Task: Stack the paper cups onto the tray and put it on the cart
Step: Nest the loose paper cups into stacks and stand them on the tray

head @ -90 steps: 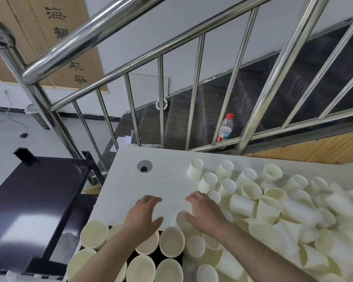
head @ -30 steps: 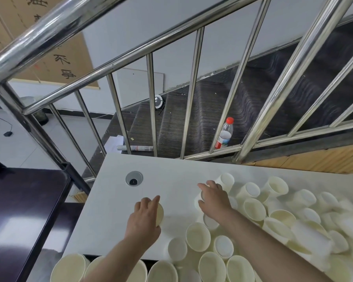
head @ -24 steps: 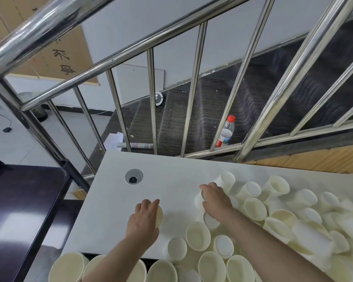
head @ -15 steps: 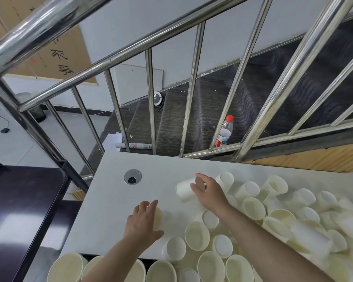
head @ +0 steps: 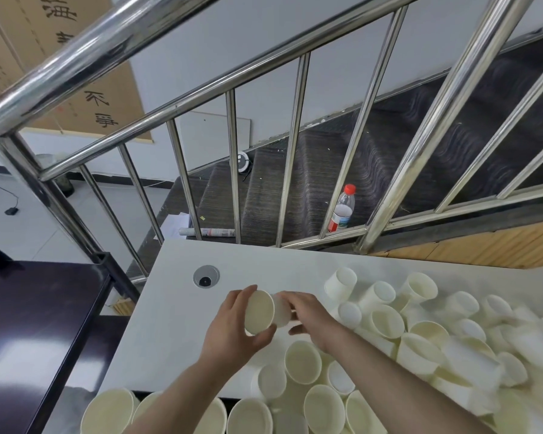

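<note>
Centre frame: left hand [head: 232,330] grasps smooth cream paper cup [head: 259,311]; right hand [head: 311,317] grips second cup [head: 282,310] nested against it. Loose cups [head: 420,327] heaped right; steel railing [head: 298,145] behind.

Left hand [head: 232,330] gripping a cream paper cup [head: 259,312] on its side above the white table [head: 170,324]; right hand [head: 311,317] holding a second cup [head: 282,310] at its mouth.

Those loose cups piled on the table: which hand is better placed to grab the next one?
The right hand. The loose cups lie heaped on its side, just beyond it, while the left hand grips the held cup over bare table.
</note>
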A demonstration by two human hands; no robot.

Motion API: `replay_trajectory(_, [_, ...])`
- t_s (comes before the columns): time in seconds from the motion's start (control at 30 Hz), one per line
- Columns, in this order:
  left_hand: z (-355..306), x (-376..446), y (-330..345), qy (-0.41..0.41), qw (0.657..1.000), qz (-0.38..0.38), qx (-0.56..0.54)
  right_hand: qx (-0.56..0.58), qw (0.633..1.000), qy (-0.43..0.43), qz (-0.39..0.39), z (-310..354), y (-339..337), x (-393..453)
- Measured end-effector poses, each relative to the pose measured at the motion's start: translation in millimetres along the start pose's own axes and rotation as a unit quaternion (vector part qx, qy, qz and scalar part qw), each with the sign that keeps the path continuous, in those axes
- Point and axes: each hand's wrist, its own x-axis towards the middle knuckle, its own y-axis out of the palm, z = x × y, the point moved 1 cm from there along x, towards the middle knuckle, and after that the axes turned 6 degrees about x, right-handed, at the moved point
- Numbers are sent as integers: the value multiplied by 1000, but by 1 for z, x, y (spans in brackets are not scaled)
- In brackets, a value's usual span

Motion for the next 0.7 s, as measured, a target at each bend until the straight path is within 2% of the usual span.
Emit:
replay_trajectory(0.1, [-1,-1,0,5,999,19,40,-97,981,-158,-61,3,1,-8])
replay_trajectory(0.2, [-2,-1,2,5,997,33,71,-170,963,-210,-11,6,6,-15])
replay_trajectory(0.27, [-1,-2,6,5,996,41,77,-220,951,-215,1,5,8,-16])
replay_trajectory(0.4, [5,-4,9,2,993,64,104,-265,943,-196,-48,1,3,-9])
replay_trajectory(0.7, [26,-11,15,-83,956,200,200,-425,896,-125,-37,-17,-6,20])
